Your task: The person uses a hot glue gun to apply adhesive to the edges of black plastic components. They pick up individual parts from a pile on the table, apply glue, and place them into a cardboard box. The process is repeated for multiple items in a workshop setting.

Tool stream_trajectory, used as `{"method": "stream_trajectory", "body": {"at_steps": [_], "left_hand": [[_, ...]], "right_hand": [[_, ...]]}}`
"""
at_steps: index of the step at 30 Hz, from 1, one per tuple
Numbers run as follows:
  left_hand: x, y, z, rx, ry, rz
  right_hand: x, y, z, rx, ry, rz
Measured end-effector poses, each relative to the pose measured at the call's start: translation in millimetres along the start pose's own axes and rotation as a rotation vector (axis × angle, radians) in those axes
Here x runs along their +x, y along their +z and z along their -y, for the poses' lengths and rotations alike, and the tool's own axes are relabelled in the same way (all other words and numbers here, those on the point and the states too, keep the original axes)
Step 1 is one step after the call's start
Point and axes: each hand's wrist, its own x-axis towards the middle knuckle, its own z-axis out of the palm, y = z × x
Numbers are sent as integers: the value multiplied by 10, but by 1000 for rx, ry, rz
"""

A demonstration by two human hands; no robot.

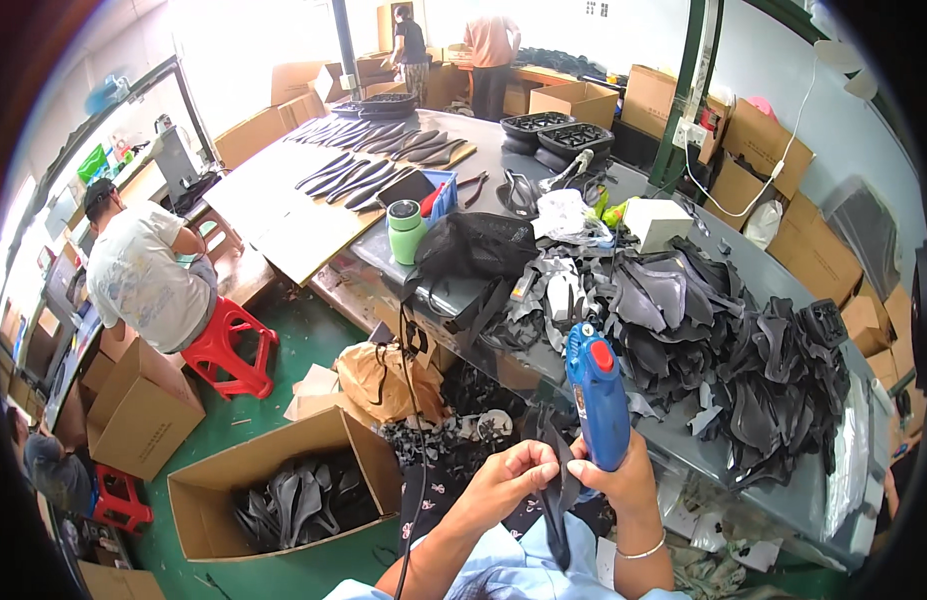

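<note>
My left hand (508, 482), closed, pinches the edge of a thin, dark, curved piece (555, 525) that hangs in front of my blue clothing. My right hand (625, 487) is wrapped round a blue handheld tool (600, 410) with a red round button at its upper end. The tool stands upright, and its exact kind does not show. My right thumb lies close to the dark piece; whether it touches cannot be made out. Beyond the tool, a large heap of black moulded pieces (673, 310) covers the near part of the grey table (698, 440).
A cardboard box (208, 500) with black saddle-shaped pieces stands on the floor at left. On the table are a green flask (404, 232), a black bag (473, 250), pliers (475, 190) and rows of dark pieces (353, 180). A person sits on a red stool (233, 345).
</note>
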Motion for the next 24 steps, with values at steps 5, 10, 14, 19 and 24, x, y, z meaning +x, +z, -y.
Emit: {"method": "stream_trajectory", "body": {"at_steps": [5,10,14,19,24], "left_hand": [[-201,-120,7,-20,9,122],[-158,-136,169,89,105,-165],[-46,76,156,485,195,-257],[-22,45,136,77,-40,-146],[-19,-43,221,-71,-40,-96]], "right_hand": [[1,-66,-5,-109,-47,-94],[15,-76,-120,-63,-61,-74],[22,8,-143,-199,-43,-46],[6,-3,-126,-171,-33,-61],[9,-35,-163,-170,-6,35]]}}
